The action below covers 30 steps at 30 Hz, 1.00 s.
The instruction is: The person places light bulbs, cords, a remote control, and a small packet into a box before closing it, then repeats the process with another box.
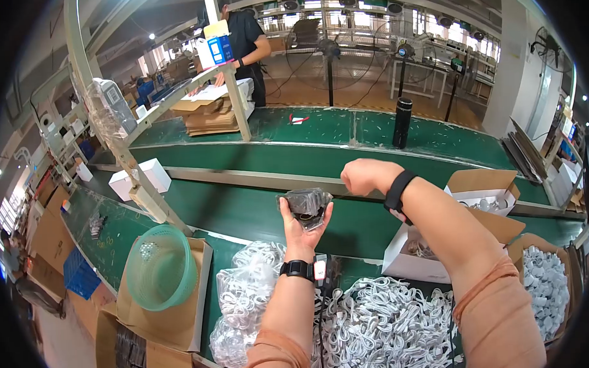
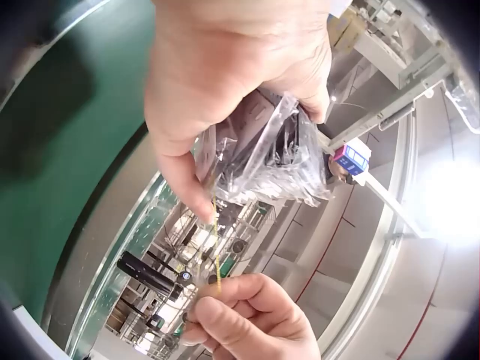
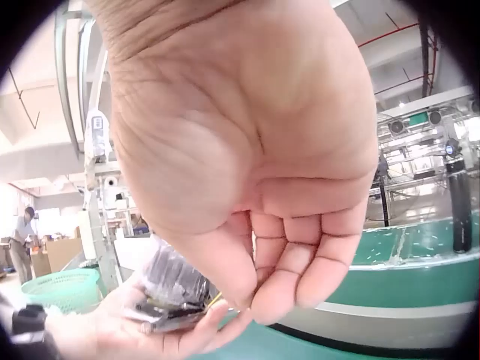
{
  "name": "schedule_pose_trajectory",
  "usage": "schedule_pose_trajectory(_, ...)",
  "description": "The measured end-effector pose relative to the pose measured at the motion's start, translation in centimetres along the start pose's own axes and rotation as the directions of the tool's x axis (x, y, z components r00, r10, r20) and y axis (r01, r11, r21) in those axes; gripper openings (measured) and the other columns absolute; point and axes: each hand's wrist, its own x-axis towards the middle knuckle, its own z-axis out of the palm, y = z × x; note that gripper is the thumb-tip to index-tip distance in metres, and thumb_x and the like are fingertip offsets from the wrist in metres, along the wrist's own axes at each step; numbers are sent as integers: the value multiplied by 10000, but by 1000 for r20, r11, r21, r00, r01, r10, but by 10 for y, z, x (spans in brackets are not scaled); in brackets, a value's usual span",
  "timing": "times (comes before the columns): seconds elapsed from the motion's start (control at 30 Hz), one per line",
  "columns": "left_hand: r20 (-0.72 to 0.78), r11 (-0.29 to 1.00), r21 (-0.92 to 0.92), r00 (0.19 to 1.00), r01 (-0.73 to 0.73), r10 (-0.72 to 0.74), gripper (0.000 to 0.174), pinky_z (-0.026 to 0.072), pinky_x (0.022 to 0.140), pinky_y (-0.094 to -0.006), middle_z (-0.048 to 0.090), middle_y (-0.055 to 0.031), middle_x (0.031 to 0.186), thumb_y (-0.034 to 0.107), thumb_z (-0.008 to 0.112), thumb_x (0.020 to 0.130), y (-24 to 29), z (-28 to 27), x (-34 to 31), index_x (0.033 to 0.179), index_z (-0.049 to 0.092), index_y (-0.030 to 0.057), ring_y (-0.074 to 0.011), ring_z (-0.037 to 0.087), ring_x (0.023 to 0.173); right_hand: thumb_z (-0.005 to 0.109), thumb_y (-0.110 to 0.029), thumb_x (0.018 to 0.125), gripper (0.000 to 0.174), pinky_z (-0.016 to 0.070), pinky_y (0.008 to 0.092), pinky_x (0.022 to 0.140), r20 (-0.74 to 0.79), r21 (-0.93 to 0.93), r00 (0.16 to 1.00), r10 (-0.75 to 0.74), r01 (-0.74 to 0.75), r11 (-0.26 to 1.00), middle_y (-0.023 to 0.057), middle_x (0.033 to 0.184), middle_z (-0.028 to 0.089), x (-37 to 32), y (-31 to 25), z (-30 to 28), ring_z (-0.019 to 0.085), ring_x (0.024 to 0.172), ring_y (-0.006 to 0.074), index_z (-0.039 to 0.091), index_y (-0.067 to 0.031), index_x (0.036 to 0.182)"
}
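Observation:
My left hand [image 1: 301, 239] grips a bundle of clear plastic bags [image 1: 307, 201] with dark flat pieces inside, palm up above the green belt. Beyond it and to the right is my right hand [image 1: 371, 176], fingers curled together. In the left wrist view a thin yellow rubber band [image 2: 217, 251] runs taut from beside the bundle to the right hand [image 2: 251, 319], whose thumb and fingertips pinch it. The band's short yellow end [image 3: 215, 299] also shows by the fingertips in the right wrist view. My own palm hides much of the bundle's underside.
White cables [image 1: 384, 323] pile up below my hands, beside bagged cables [image 1: 246, 293]. A green basket [image 1: 160, 270] stands in a carton at left. Right are a white box [image 1: 401, 261] and a carton of white parts [image 1: 546, 292]. A black bottle [image 1: 402, 124] and another person [image 1: 243, 46] are across the belt.

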Motion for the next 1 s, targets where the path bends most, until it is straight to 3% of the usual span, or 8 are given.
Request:
schedule_pose_trajectory(0.07, 18, 997, -64, 999, 32, -31, 776, 519, 908, -521, 558, -165, 1242, 685, 578, 804, 9, -14, -1, 1286, 491, 82, -395, 537, 1151, 612, -62, 708, 268, 535, 412, 753, -72, -180, 997, 20, -32, 983, 186, 915, 689, 3, 4, -1, 664, 891, 352, 709, -38, 956)
schedule_pose_trajectory(0.17, 16, 997, -79, 1000, 24, -23, 802, 513, 915, -524, 567, -164, 1224, 707, 585, 782, 15, -16, -11, 1273, 496, 79, -403, 545, 1134, 617, -66, 712, 256, 533, 406, 758, 44, -99, 990, 134, -129, 987, 176, 946, 690, 1, 15, -6, 661, 900, 347, 709, -37, 948)
schedule_pose_trajectory(0.3, -26, 998, 57, 1000, -15, 16, 788, 508, 913, -536, 580, -166, 1188, 721, 580, 775, 12, -6, -18, 1241, 509, 89, -394, 565, 1084, 627, -87, 714, 227, 533, 418, 742, -4, -121, 998, 55, -55, 991, 161, 919, 692, 2, 14, 13, 661, 890, 344, 713, -56, 922)
schedule_pose_trajectory(0.43, -47, 991, 97, 994, -96, 101, 740, 507, 886, -509, 606, -106, 1123, 739, 514, 805, 3, 18, -30, 1210, 531, 121, -323, 590, 1005, 647, -145, 717, 148, 533, 431, 687, -186, 47, 935, -303, 316, 948, 136, 830, 683, -26, -50, 15, 664, 814, 342, 703, -86, 841)
schedule_pose_trajectory(0.57, -54, 967, 109, 970, -229, 236, 699, 515, 853, -392, 619, -53, 1077, 739, 429, 854, -5, 27, -31, 1171, 546, 128, -240, 604, 959, 616, -160, 760, 94, 540, 420, 649, -454, -92, 787, -418, 425, 901, 95, 763, 674, -41, -85, 47, 674, 754, 293, 691, -104, 768)
schedule_pose_trajectory(0.7, -8, 942, 114, 948, -316, 319, 685, 515, 861, -380, 612, -44, 1103, 721, 398, 880, -10, 36, -34, 1176, 546, 122, -222, 599, 984, 616, -160, 776, 98, 548, 393, 616, -570, -143, 740, -356, 338, 930, 93, 773, 677, -51, -94, 57, 685, 739, 266, 682, -108, 826)
schedule_pose_trajectory(0.87, 12, 928, 119, 935, -353, 355, 660, 503, 892, -391, 615, -39, 1119, 709, 403, 888, -8, 55, -49, 1152, 569, 128, -229, 591, 1006, 550, -268, 845, 181, 522, 446, 724, -532, 290, 839, -110, 303, 908, 127, 844, 678, -53, -99, 57, 656, 830, 328, 670, -142, 894)
schedule_pose_trajectory(1.0, 20, 937, 93, 941, -338, 337, 639, 504, 890, -385, 625, -31, 1100, 702, 423, 885, -6, 61, -63, 1130, 585, 134, -223, 594, 998, 559, -249, 836, 169, 520, 432, 715, -512, 261, 850, -126, 293, 920, 122, 859, 684, -60, -101, 46, 658, 822, 318, 682, -150, 897)
